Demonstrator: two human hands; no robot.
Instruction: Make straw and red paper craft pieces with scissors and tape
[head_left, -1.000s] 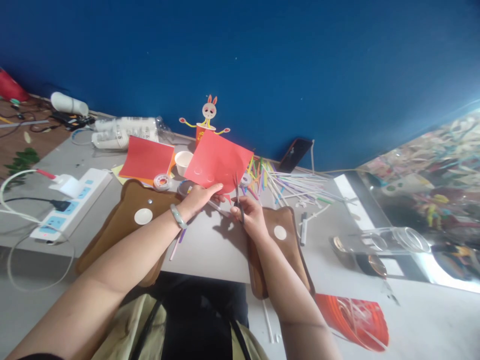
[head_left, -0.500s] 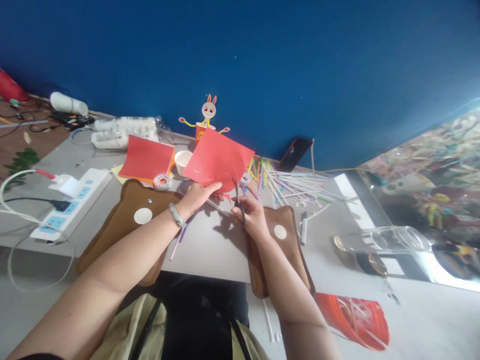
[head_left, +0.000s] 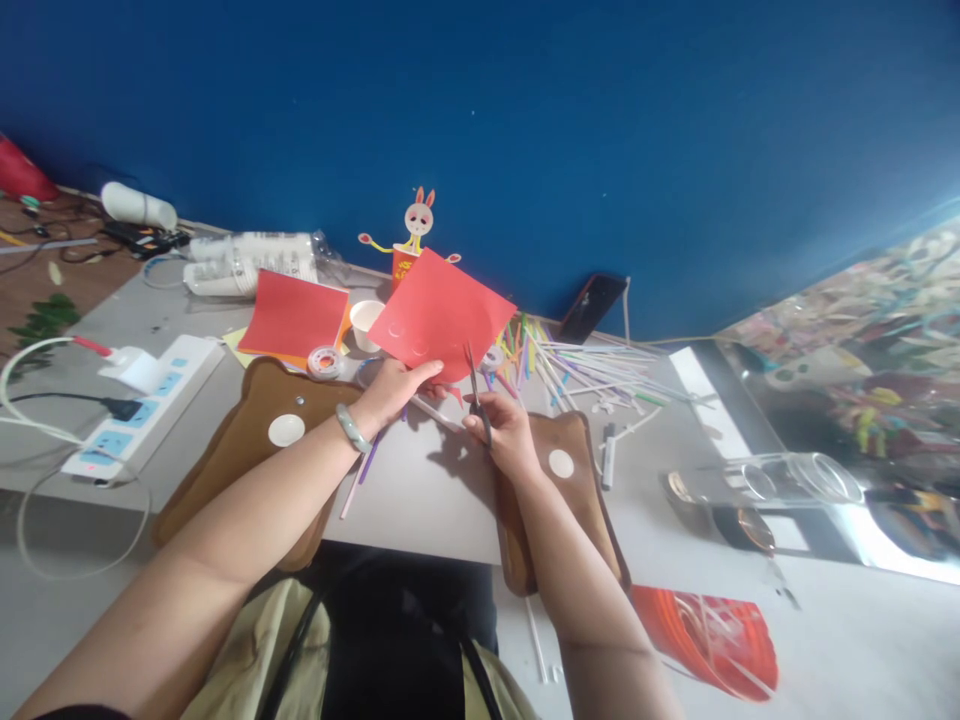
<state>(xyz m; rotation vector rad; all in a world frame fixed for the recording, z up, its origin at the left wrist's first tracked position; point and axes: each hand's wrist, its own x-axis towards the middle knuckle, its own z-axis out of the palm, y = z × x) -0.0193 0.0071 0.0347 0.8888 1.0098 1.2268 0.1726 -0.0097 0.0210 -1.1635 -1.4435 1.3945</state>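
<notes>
A sheet of red paper (head_left: 450,310) with faint round outlines is pinched along its near edge by my left hand (head_left: 401,392), thumb on top. My right hand (head_left: 506,432) is closed round a pair of scissors (head_left: 480,405), whose blades point up and away at the paper's lower right edge. A narrow red strip dangles under the sheet near the blades. Behind the paper stands a paper rabbit figure (head_left: 418,218) in a red cup (head_left: 403,262), partly covered by the sheet.
Brown bear-shaped mats (head_left: 225,470) lie under both forearms. A power strip (head_left: 142,410), bagged paper cups (head_left: 251,265) and more red paper (head_left: 296,320) are at left. Colourful sticks (head_left: 577,360), a phone (head_left: 592,308) and a red bin (head_left: 705,640) are at right.
The red sheet has turned slightly clockwise, its right corner shifting right and down. Both hands keep nearly the same place and hold.
</notes>
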